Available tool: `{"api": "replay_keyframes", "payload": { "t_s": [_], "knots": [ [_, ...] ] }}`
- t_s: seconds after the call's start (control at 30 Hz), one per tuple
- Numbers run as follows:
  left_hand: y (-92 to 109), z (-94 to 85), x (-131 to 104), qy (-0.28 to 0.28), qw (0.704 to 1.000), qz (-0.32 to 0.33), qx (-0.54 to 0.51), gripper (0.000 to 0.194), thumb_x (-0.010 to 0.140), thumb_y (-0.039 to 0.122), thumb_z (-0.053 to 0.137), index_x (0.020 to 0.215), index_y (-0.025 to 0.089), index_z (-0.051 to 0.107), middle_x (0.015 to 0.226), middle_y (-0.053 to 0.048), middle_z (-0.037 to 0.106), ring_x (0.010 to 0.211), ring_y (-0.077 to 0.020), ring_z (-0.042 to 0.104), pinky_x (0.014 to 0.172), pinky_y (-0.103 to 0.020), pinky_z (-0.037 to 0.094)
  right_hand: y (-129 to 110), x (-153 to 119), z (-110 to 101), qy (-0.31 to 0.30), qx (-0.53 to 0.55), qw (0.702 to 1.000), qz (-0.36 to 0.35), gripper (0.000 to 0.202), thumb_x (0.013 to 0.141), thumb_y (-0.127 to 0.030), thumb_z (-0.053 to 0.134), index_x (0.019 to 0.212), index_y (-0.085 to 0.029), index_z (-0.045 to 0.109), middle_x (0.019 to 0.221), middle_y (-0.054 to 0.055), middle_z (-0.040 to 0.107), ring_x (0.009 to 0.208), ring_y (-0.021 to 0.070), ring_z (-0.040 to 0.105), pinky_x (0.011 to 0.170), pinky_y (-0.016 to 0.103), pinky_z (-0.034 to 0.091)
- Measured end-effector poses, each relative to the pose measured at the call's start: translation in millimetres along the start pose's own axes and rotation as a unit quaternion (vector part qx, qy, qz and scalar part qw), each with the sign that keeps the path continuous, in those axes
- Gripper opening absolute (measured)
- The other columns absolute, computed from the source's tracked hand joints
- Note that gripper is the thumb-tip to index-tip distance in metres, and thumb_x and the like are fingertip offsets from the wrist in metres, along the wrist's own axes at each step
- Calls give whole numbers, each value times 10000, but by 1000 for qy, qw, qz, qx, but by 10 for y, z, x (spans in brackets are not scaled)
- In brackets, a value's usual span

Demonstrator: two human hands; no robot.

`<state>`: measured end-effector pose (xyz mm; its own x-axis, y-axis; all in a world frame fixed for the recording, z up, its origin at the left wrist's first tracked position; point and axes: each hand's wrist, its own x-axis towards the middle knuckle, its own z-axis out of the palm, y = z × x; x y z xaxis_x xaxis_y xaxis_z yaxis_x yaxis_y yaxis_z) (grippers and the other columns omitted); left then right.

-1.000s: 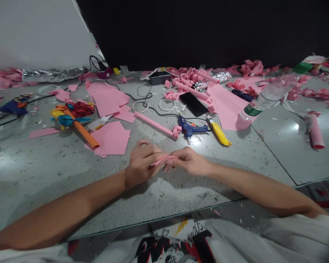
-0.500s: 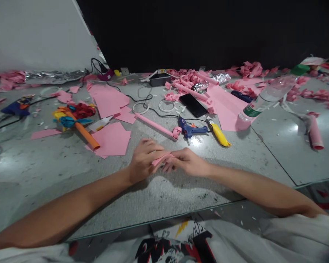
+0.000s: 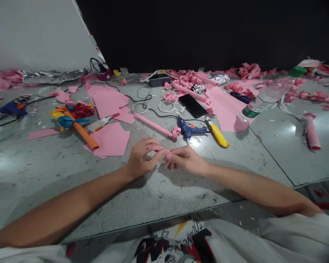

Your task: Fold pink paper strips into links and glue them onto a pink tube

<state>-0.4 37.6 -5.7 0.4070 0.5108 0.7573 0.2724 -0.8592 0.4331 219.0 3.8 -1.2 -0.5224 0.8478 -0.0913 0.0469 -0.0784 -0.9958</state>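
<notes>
Between my two hands is a narrow folded piece of pink paper [image 3: 159, 148], held just above the table. My left hand [image 3: 141, 159] pinches its left part between thumb and fingers. My right hand [image 3: 186, 159] grips the other end, thumb on top, its lower fingers curled. Beyond them lies a thin pink paper tube [image 3: 155, 125] with a crumpled paper knot at its right end. A blue hot glue gun [image 3: 193, 129] and a yellow utility knife [image 3: 219, 135] rest to the right of that tube. Cut pink sheets [image 3: 112, 139] lie left of my hands.
An orange paper tube with colourful paper flowers [image 3: 83, 133] lies at left. Farther back are a black phone [image 3: 192, 105], two white rings [image 3: 166, 106] and a heap of pink scraps [image 3: 189, 80]. A plastic bottle [image 3: 259, 104] stands at right, near another pink roll [image 3: 313, 133].
The pink paper has turned in my hands and now shows as a thin edge-on strip. My left hand has shifted its hold, its thumb now below the strip.
</notes>
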Motion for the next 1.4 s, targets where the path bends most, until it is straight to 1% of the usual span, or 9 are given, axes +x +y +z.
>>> {"api": "replay_keyframes", "payload": {
  "t_s": [0.1,0.23,0.47,0.63,0.8,1.0,1.2,1.33,1.4],
  "knots": [
    [13,4,-3,-38,999,13,9,86,1001,176,708,930,221,725,843,-1,762,767,-165,708,780,-382,501,-3,-11,3,-5,-8,1000,9,446,1027,-546,669,885,-143,799,830,80,819,619,121,672,558,229,505],
    [24,4,-34,-10,995,53,88,115,990,145,694,1024,227,769,879,-7,773,766,-170,703,820,-396,468,-3,-17,3,-12,-4,1000,12,440,1011,-553,685,882,-144,784,792,71,810,597,122,653,556,237,500],
    [-46,15,22,-94,996,11,-3,155,1048,164,624,976,192,759,885,-19,819,797,-170,743,817,-359,508,-17,-19,12,10,-32,999,10,465,1003,-573,686,841,-148,783,746,64,789,567,121,627,569,254,517],
    [-22,18,3,-55,995,30,77,192,1058,132,577,948,184,727,845,-15,807,762,-174,720,779,-361,486,0,-6,18,44,-21,999,19,471,988,-582,664,806,-156,752,718,62,774,558,127,643,551,253,513],
    [19,11,5,-94,994,13,46,140,1035,155,616,960,199,725,865,-6,811,790,-176,731,841,-378,490,10,-11,21,49,-27,998,29,387,975,-482,666,766,-162,728,634,32,736,506,115,600,513,238,475],
    [7,23,9,-51,998,11,32,107,1010,170,645,941,209,717,821,-9,796,727,-177,704,800,-377,488,-27,-17,13,12,-54,998,-1,362,999,-426,650,781,-155,748,704,49,766,551,109,608,543,234,467],
    [-2,-19,41,-182,981,-42,-59,303,1067,210,558,788,205,677,740,3,723,688,-158,664,781,-341,504,-32,-50,-7,-22,-68,997,-17,354,1012,-443,663,836,-154,765,737,50,771,596,129,638,597,259,511],
    [23,-34,44,-154,983,-77,-69,282,1067,232,567,819,208,701,761,-8,739,705,-168,645,769,-343,495,-39,-67,7,-3,-107,994,-32,303,999,-390,686,817,-156,749,712,31,733,586,122,613,565,246,484],
    [28,-48,53,-154,978,-106,-88,314,1067,256,566,784,209,694,762,-14,733,717,-172,636,757,-341,491,-26,-73,4,24,-162,984,-76,252,1001,-348,679,845,-164,751,688,11,704,560,114,568,541,246,455]
  ]
}}
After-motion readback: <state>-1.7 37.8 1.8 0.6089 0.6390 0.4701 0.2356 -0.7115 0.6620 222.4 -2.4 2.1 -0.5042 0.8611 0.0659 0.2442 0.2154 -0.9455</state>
